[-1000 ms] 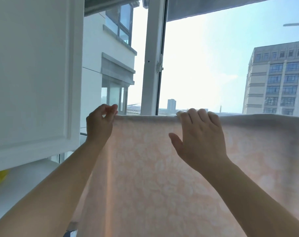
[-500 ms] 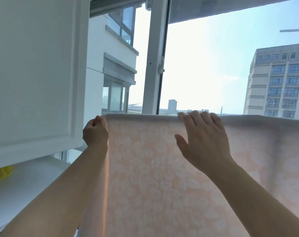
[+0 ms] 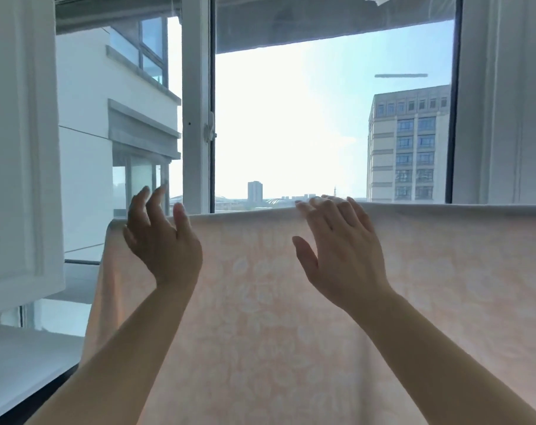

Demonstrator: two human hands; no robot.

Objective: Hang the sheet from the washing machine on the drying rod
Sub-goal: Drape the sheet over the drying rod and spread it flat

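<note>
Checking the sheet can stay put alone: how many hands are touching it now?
1, as far as I can tell. The right hand has fingertips on the sheet top edge. The left hand is open near the left corner, seemingly off the fabric; contact behind it is hidden.

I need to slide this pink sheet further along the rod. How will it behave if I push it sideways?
Probably floppy: the sheet drapes limp over its top fold with soft creases at its left edge. Likely light, since daylight glows through it. It may bunch rather than slide; the right hand rests open-fingered on the fold.
</note>
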